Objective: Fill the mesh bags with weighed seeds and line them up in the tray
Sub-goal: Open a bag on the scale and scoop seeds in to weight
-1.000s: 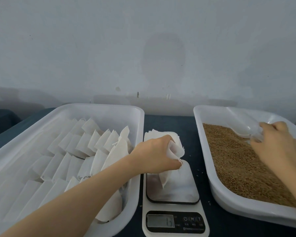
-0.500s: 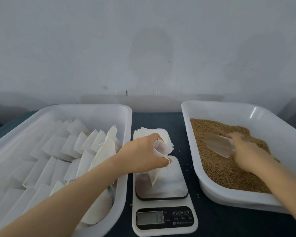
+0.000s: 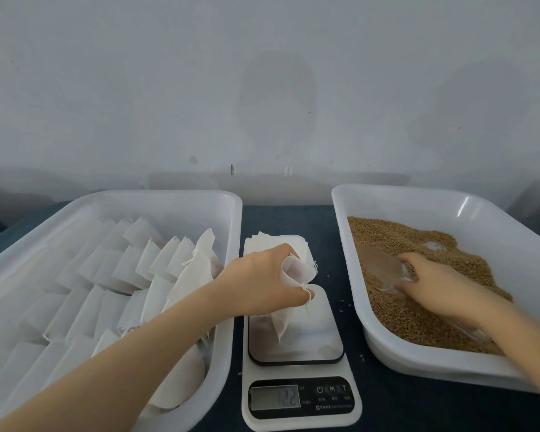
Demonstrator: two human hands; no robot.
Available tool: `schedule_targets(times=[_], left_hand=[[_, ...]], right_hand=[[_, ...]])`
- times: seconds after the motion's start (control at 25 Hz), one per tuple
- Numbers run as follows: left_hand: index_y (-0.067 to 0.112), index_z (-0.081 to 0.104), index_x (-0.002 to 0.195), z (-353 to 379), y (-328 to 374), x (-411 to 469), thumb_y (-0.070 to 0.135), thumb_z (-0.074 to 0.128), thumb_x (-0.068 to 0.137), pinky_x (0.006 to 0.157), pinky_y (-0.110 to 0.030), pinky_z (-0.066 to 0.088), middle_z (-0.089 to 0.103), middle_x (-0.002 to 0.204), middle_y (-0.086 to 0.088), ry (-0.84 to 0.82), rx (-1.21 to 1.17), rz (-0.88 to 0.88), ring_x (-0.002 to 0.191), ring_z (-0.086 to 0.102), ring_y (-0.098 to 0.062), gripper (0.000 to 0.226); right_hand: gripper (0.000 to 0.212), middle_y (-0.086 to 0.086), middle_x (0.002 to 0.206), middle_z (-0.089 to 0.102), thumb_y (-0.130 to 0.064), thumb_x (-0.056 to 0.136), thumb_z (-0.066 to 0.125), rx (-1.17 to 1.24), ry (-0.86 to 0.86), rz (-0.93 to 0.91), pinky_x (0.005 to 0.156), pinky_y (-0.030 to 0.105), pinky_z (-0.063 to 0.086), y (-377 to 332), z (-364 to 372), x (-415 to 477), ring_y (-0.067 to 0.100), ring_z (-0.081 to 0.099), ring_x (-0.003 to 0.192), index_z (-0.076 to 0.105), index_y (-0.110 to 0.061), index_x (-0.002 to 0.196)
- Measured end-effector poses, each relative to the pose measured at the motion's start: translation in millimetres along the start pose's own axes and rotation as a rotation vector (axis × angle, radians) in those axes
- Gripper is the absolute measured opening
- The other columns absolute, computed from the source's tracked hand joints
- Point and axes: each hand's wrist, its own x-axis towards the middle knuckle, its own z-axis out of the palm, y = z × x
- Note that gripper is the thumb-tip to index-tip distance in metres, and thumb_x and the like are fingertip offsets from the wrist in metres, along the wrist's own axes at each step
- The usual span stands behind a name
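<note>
My left hand (image 3: 262, 280) grips the open mouth of a white mesh bag (image 3: 282, 319), whose lower end hangs down onto the platform of the digital scale (image 3: 296, 397). My right hand (image 3: 440, 283) holds a clear plastic scoop (image 3: 381, 269) that is pushed into the brown seeds (image 3: 402, 310) in the white tray on the right (image 3: 418, 369). The white tray on the left (image 3: 222, 353) holds several rows of white bags (image 3: 131, 275) leaning on each other.
A stack of flat unfilled bags (image 3: 300, 244) lies behind the scale on the dark tabletop (image 3: 293, 219). A few stray seeds (image 3: 343, 307) lie between the scale and the seed tray. A pale wall stands close behind the trays.
My right hand has lowered the clear scoop from above the far end of the seed tray down into the seeds. My left hand has kept the bag over the scale.
</note>
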Motion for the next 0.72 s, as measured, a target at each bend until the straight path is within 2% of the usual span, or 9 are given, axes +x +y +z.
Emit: schedule_targets(times=[0.16, 0.32, 0.44, 0.52, 0.6, 0.72], left_hand=[[0.04, 0.047, 0.103, 0.2, -0.6, 0.6, 0.057, 0.061, 0.076, 0.068, -0.022, 0.039, 0.054, 0.085, 0.022, -0.003, 0.001, 0.003, 0.081, 0.052, 0.001, 0.035], [0.039, 0.046, 0.104, 0.2, -0.9, 0.2, 0.056, 0.062, 0.076, 0.067, -0.021, 0.039, 0.053, 0.084, 0.023, -0.004, -0.005, 0.009, 0.08, 0.051, 0.002, 0.036], [0.039, 0.045, 0.105, 0.0, -0.6, 0.1, 0.056, 0.062, 0.077, 0.069, -0.023, 0.04, 0.052, 0.084, 0.023, -0.014, -0.01, 0.011, 0.08, 0.052, 0.001, 0.037], [0.039, 0.045, 0.104, -0.3, -0.3, 0.3, 0.056, 0.062, 0.077, 0.067, -0.022, 0.039, 0.052, 0.084, 0.023, -0.011, -0.005, 0.015, 0.078, 0.052, 0.0, 0.036], [0.039, 0.045, 0.103, -0.4, -0.4, 0.3, 0.056, 0.062, 0.077, 0.066, -0.022, 0.039, 0.052, 0.083, 0.023, -0.012, -0.007, 0.016, 0.078, 0.051, 0.0, 0.036], [0.039, 0.046, 0.103, 0.0, -1.0, 0.1, 0.056, 0.062, 0.077, 0.066, -0.02, 0.039, 0.053, 0.084, 0.022, -0.012, -0.01, 0.015, 0.078, 0.051, 0.002, 0.035]], right_hand=[[0.052, 0.001, 0.103, 0.066, -0.03, 0.095, 0.052, 0.125, -0.005, 0.037, 0.041, 0.016, 0.039, -4.1, -0.8, -0.1, 0.008, 0.062, 0.059, 0.033, -0.021, 0.143], [0.053, -0.004, 0.081, 0.065, -0.035, 0.093, 0.054, 0.243, 0.032, 0.06, 0.038, 0.016, 0.04, -8.8, -4.6, -3.5, 0.008, 0.063, 0.053, 0.036, -0.02, 0.141], [0.067, -0.003, 0.077, 0.062, -0.041, 0.086, 0.062, 0.277, 0.066, 0.064, 0.033, 0.015, 0.038, -10.5, -7.3, -7.2, 0.004, 0.058, 0.043, 0.033, -0.02, 0.142], [0.073, -0.002, 0.08, 0.061, -0.034, 0.082, 0.069, 0.33, 0.086, 0.055, 0.033, 0.013, 0.037, -10.5, -7.9, -7.0, 0.004, 0.056, 0.04, 0.033, -0.018, 0.143], [0.071, 0.001, 0.08, 0.063, -0.027, 0.081, 0.07, 0.369, 0.111, 0.048, 0.033, 0.013, 0.037, -9.0, -8.2, -5.0, 0.004, 0.055, 0.038, 0.034, -0.016, 0.141], [0.065, 0.004, 0.078, 0.065, -0.025, 0.084, 0.068, 0.382, 0.161, 0.039, 0.036, 0.016, 0.038, -5.6, -6.8, -1.7, 0.011, 0.056, 0.047, 0.037, -0.015, 0.139]])
